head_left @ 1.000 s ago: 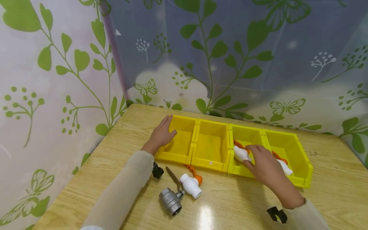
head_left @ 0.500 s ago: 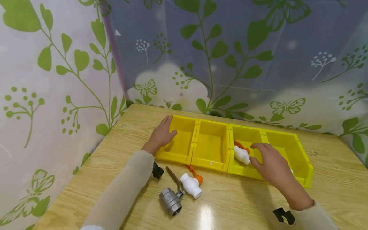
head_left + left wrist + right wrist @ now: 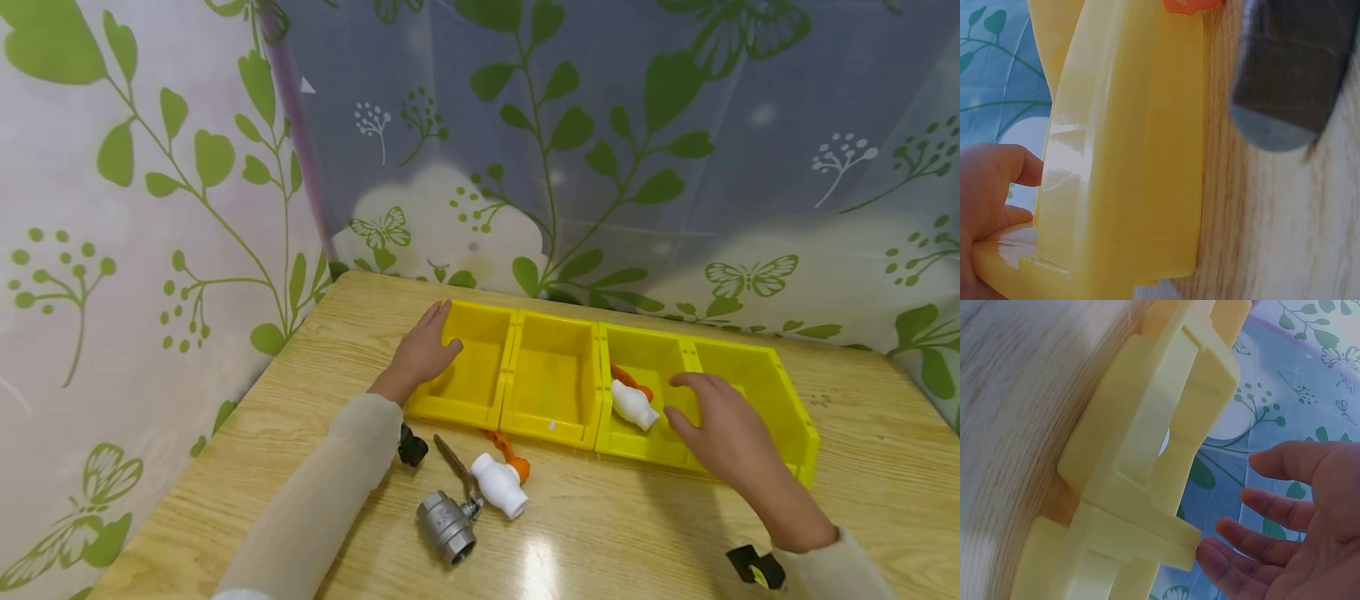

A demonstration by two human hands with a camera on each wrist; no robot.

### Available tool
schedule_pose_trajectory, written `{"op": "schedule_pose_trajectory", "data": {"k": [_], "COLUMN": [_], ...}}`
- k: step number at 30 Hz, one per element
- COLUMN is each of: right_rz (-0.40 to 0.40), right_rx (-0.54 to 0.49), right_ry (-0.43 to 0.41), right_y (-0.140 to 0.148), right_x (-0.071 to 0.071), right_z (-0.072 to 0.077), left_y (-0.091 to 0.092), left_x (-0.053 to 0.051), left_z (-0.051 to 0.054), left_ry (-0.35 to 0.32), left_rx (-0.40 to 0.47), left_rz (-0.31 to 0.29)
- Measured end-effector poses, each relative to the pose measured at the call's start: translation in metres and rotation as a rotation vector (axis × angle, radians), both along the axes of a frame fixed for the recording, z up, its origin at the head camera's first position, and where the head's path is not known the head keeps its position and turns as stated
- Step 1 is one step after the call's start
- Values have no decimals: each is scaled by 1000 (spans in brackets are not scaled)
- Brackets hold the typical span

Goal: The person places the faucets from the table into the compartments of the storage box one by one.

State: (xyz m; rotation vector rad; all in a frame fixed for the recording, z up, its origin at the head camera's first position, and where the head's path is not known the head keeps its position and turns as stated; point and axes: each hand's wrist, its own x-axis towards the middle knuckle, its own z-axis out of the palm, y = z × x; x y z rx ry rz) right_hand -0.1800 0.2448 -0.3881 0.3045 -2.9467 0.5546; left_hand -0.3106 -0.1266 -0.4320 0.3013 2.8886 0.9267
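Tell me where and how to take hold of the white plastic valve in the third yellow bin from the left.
The white plastic valve is probably best held round its bulging middle, from above and the right: its left end lies near the left wall of the yellow plastic bin, its orange lever handle behind.

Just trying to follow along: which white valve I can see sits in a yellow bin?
The white valve in the third bin from the left, near the right hand; the other visible white valve lies on the table.
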Motion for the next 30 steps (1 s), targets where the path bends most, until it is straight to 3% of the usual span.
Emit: {"op": "schedule_pose_trajectory", "data": {"k": [24, 30], "right_rz": [-58, -63], "right_rx": [26, 19], "right_ry": [-39, 23], "right_y": [32, 43], "right_x": [-5, -7], "right_z": [-1, -3], "left_y": [1, 1], "left_x": [2, 2], "left_z": [2, 1], "left_ry": [11, 19], "left_rx": [8, 2], "left_rz": [-3, 0]}}
